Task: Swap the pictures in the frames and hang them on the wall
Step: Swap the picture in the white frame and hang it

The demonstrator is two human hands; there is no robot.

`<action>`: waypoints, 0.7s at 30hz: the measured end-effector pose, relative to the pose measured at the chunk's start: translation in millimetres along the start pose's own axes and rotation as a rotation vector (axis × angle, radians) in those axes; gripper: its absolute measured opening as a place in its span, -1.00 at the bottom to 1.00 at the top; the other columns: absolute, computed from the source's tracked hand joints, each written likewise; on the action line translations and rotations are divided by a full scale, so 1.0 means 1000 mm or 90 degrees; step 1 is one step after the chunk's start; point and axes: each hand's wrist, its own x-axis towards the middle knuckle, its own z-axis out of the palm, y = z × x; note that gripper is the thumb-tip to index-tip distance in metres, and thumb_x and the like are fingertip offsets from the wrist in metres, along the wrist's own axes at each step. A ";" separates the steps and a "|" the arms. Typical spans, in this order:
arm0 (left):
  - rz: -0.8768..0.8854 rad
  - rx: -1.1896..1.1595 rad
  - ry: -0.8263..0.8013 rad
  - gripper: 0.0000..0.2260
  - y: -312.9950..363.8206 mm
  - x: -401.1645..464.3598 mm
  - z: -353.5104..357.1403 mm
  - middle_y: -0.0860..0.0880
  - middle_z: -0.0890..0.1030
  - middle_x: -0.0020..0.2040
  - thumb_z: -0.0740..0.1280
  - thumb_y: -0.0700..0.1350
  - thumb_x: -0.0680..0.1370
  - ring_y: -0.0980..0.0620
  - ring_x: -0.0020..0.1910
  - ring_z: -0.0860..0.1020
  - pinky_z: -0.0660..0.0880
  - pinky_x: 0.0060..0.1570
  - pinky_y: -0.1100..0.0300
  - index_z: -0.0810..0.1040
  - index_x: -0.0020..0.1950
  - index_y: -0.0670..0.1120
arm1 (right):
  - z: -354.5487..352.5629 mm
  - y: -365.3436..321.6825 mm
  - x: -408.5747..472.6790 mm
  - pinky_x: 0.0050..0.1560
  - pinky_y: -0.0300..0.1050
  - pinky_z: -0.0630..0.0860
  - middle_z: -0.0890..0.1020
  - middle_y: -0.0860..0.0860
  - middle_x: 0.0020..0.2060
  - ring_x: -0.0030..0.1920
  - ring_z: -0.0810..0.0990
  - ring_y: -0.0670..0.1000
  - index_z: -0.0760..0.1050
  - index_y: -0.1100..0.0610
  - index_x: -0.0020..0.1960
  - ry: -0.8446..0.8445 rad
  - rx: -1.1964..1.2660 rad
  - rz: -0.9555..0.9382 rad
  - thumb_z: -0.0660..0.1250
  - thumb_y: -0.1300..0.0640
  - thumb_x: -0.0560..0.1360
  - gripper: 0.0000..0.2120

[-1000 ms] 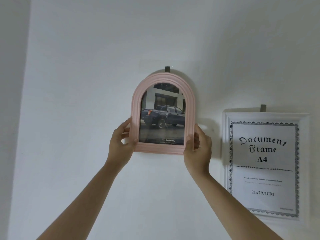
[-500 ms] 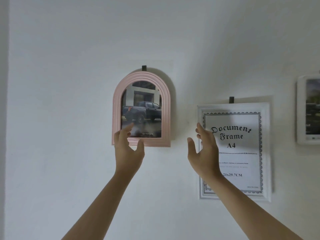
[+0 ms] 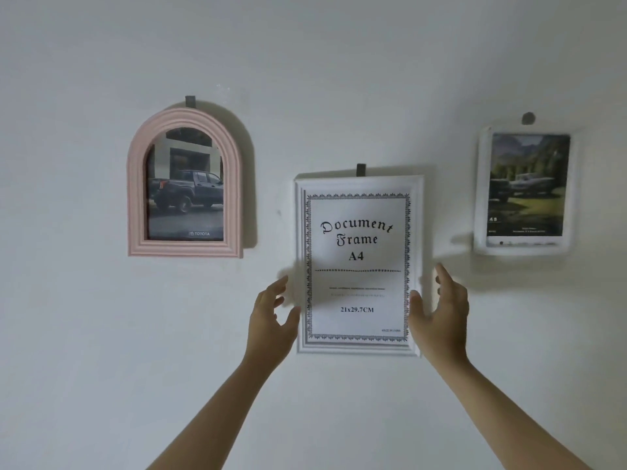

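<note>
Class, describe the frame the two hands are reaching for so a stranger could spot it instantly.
On the white wall hang three frames in a row. Take the middle one, the white document frame, which hangs lowest. Unlike the pink arched frame and the landscape frame, it holds printed text, not a photo.

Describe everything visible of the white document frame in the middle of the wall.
The white document frame is a tall rectangle with a moulded border that looks like plastic or painted wood. It hangs upright from a dark hook on the white wall. Inside sits a printed sheet with an ornate black border reading "Document Frame A4" and "21x29.7CM". The left hand and the right hand are open at its lower sides; whether they touch it cannot be told.
</note>
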 end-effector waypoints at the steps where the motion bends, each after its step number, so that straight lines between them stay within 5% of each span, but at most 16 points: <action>1: -0.004 -0.001 -0.002 -0.53 -0.001 -0.002 0.004 0.08 0.50 0.21 0.37 -0.20 0.48 0.11 0.13 0.52 0.45 0.12 0.16 0.37 0.34 0.08 | -0.003 0.009 0.001 0.26 0.11 0.38 0.46 0.18 0.19 0.24 0.43 0.20 0.23 0.16 0.46 -0.034 0.007 0.009 0.36 0.27 0.46 -0.39; 6: -0.026 -0.022 0.007 -0.50 -0.001 -0.005 0.018 0.06 0.48 0.23 0.34 -0.24 0.49 0.21 0.13 0.51 0.51 0.11 0.17 0.37 0.38 0.11 | -0.002 0.029 -0.006 -0.03 -0.35 0.29 0.46 0.08 0.27 -0.10 0.44 -0.29 0.08 0.05 0.52 -0.206 0.045 -0.019 0.31 0.18 0.52 -0.34; 11: -0.061 -0.080 0.048 -0.49 0.008 -0.007 0.024 0.02 0.47 0.22 0.27 -0.34 0.50 0.11 0.16 0.53 0.49 -0.07 0.41 0.40 0.36 0.08 | 0.004 0.032 -0.008 0.14 -0.29 0.30 0.34 0.04 0.37 0.15 0.39 -0.13 0.00 -0.02 0.53 -0.228 0.088 -0.014 0.23 0.22 0.56 -0.35; 15: -0.057 -0.101 0.074 -0.46 0.019 -0.009 0.021 0.03 0.50 0.20 0.22 -0.40 0.47 0.04 0.11 0.57 0.52 0.09 0.20 0.45 0.31 0.12 | 0.006 0.032 -0.007 0.11 -0.23 0.32 0.36 0.01 0.15 0.11 0.44 0.01 -0.01 -0.04 0.51 -0.213 0.123 -0.013 0.21 0.24 0.56 -0.36; 21: -0.018 -0.115 0.089 -0.49 0.039 -0.011 0.012 0.00 0.54 0.11 0.24 -0.44 0.46 0.05 -0.05 0.60 0.54 -0.21 0.36 0.50 0.26 0.05 | 0.000 0.026 -0.002 0.23 -0.28 0.26 0.32 -0.07 0.19 0.18 0.34 -0.17 -0.01 -0.01 0.53 -0.207 0.191 0.013 0.19 0.23 0.58 -0.38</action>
